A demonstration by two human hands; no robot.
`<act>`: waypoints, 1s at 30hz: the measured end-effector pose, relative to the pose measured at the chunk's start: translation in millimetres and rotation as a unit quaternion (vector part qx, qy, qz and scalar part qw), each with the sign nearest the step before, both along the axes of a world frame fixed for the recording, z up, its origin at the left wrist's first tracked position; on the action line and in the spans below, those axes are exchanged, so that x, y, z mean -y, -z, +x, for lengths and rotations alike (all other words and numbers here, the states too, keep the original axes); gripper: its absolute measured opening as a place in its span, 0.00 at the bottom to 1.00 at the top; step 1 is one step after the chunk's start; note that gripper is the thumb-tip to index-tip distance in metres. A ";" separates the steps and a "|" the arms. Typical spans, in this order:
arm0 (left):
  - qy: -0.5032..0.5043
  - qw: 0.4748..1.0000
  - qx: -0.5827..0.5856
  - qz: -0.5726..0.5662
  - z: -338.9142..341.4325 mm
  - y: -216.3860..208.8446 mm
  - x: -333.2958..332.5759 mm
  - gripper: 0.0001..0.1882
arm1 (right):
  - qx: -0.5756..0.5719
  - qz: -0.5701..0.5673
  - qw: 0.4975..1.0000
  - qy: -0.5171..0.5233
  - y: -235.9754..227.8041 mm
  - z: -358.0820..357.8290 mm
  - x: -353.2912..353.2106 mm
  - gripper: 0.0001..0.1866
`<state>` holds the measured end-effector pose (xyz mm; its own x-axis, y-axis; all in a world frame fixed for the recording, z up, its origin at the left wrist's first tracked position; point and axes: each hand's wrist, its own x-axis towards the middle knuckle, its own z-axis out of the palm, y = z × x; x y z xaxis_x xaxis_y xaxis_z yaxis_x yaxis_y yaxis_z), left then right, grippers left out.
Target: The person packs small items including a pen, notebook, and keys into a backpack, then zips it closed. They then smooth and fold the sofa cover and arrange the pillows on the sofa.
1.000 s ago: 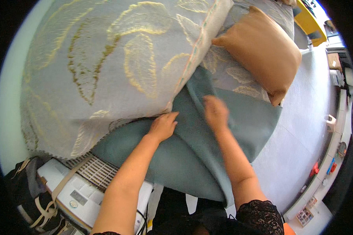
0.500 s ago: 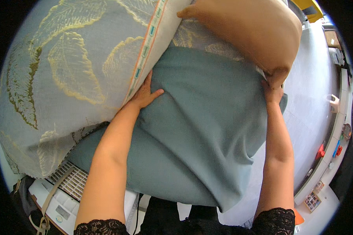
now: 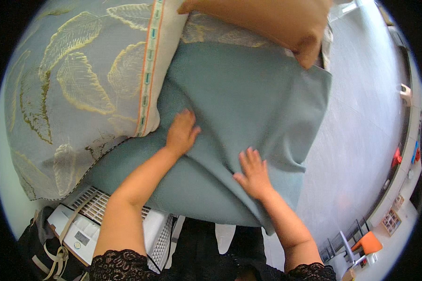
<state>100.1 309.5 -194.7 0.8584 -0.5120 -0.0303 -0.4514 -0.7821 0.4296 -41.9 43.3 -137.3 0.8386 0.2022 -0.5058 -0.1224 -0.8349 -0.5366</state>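
Observation:
A grey-green cloth (image 3: pixel 248 84) lies spread before me, with a long crease running down toward its near corner. My left hand (image 3: pixel 181 132) is over the cloth's left half, fingers apart and slightly blurred. On the near right part, my right hand (image 3: pixel 254 174) lies with its fingers spread beside the crease. Neither hand holds anything. To the left, a leaf-patterned quilt (image 3: pixel 86 84) with a striped trim edge is bunched over the cloth. A tan pillow (image 3: pixel 272 23) rests at the cloth's far side, its corner pointing toward me.
A white appliance (image 3: pixel 75 225) with a grille stands at the lower left, partly under the cloth. Beside it is a dark bag (image 3: pixel 35 248) with pale straps. Pale floor (image 3: pixel 361 126) stretches along the right. An orange chair (image 3: pixel 368 242) is at the lower right.
My right hand has left the pillow's corner and come down onto the near cloth. My left hand has moved away from the quilt's edge. The view has shifted.

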 end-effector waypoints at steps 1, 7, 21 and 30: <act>0.081 0.995 -0.058 -0.002 -21.2 -17.1 2.1 0.20 | -0.060 -0.015 0.997 -0.054 -11.9 -5.0 -0.8 0.36; 0.115 0.986 -0.116 0.012 -37.6 -69.5 -3.5 0.21 | -0.021 0.042 0.997 0.062 -24.3 17.0 60.2 0.24; -0.041 0.945 -0.241 0.217 -26.1 -21.5 -15.8 0.29 | -0.074 -0.052 0.993 0.081 -15.6 -48.1 101.9 0.30; 0.300 0.945 -0.091 -0.089 -154.4 -140.4 70.0 0.20 | -0.094 0.245 0.809 0.526 -20.9 -254.5 122.8 0.38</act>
<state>-54.3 239.4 -54.3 0.4003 -0.9162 -0.0159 -0.6971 -0.3157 0.6437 -296.4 -79.6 -116.5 0.5939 -0.3583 -0.7203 -0.7455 0.0916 -0.6602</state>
